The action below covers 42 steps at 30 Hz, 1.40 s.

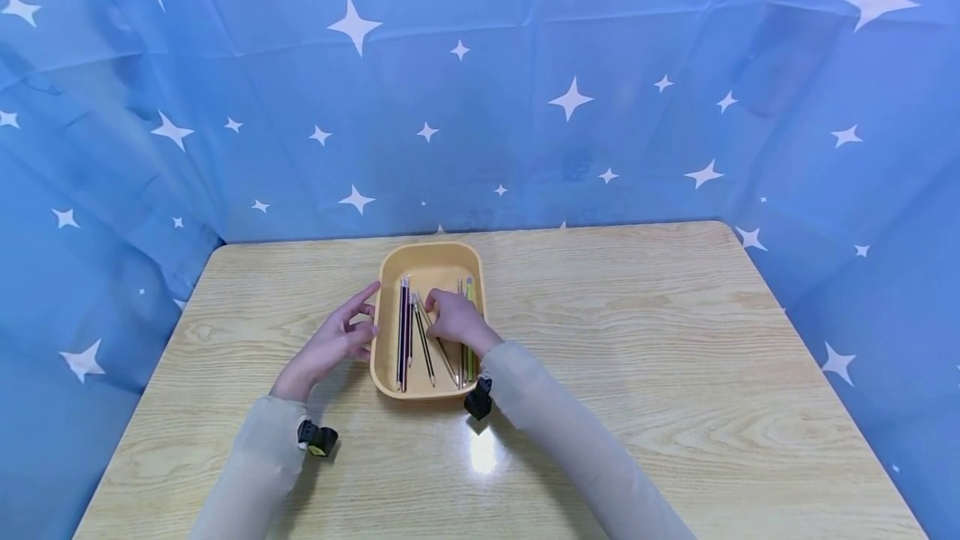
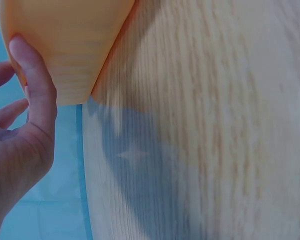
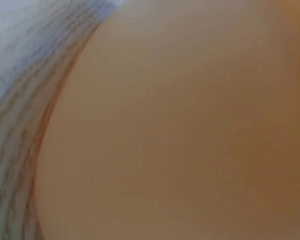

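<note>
A yellow-orange tray [image 1: 431,252] holds several pencils. Dark-striped pencils [image 1: 402,340] lie along its left side, and yellow-green pencils [image 1: 470,365] lie along its right. My right hand [image 1: 457,319] reaches into the tray from the right, with curled finger and thumb pinching a slanted pencil [image 1: 447,361] near the middle. Just left of it lies a black-and-gold pencil [image 1: 424,348]. Beside the tray's left wall is my left hand [image 1: 337,340], fingers spread and bent loosely; in the left wrist view its thumb rests against the tray's outer wall [image 2: 72,45]. The right wrist view shows only blurred tray wall [image 3: 165,125].
The tray stands on a light wood-grain table [image 1: 660,357], near its back edge. A blue curtain with white stars [image 1: 465,107] hangs behind and along both sides. Small black cameras [image 1: 318,438] sit on both wrists.
</note>
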Each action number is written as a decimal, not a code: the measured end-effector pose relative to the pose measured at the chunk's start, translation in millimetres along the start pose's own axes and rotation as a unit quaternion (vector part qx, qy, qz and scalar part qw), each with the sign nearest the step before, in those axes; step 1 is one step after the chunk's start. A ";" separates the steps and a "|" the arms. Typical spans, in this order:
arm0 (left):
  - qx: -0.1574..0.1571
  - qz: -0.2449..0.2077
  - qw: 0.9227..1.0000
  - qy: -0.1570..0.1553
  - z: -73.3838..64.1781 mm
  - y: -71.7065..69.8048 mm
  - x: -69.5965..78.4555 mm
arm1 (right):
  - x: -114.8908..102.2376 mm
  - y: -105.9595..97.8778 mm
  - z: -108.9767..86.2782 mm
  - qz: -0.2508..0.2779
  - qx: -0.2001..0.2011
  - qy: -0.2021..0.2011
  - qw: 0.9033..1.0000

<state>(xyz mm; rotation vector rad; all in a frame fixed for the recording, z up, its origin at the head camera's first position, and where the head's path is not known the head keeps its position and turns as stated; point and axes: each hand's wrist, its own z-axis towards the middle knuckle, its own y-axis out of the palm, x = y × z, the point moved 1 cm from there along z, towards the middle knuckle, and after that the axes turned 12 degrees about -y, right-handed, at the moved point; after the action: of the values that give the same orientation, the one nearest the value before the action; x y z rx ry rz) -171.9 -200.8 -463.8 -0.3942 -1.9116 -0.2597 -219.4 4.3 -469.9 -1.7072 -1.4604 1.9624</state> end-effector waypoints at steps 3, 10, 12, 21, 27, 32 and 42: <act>0.002 0.001 1.000 -0.001 0.3 0.1 -0.5 | -0.2 0.9 -0.8 -0.013 0.013 0.003 1.000; 0.007 0.001 1.000 -0.007 0.5 0.0 -1.2 | -2.6 1.5 -3.9 -0.044 0.046 0.012 0.998; 0.006 0.000 1.000 -0.010 0.4 0.2 -0.5 | -3.3 0.8 -4.5 -0.045 0.050 0.014 0.998; 0.006 0.009 1.000 -0.010 -11.3 9.0 12.9 | 0.8 3.4 -4.0 -0.004 0.066 0.022 0.998; 0.007 0.004 1.000 -0.012 -13.2 12.1 13.9 | 0.0 2.4 -6.8 0.087 0.088 0.009 0.992; 0.007 -0.001 1.000 -0.011 -12.2 12.9 13.3 | -1.5 1.8 -8.3 0.235 0.099 -0.007 0.967; 0.016 -0.007 1.000 0.001 -11.7 11.6 11.7 | -5.7 -6.2 -12.6 0.292 0.106 -0.026 0.950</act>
<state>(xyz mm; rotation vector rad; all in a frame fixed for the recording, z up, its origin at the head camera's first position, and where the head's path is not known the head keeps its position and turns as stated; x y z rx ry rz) -161.2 -192.6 -448.8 -0.3586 -1.9151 -0.2374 -209.9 10.6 -459.9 -2.1666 -0.7546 2.3438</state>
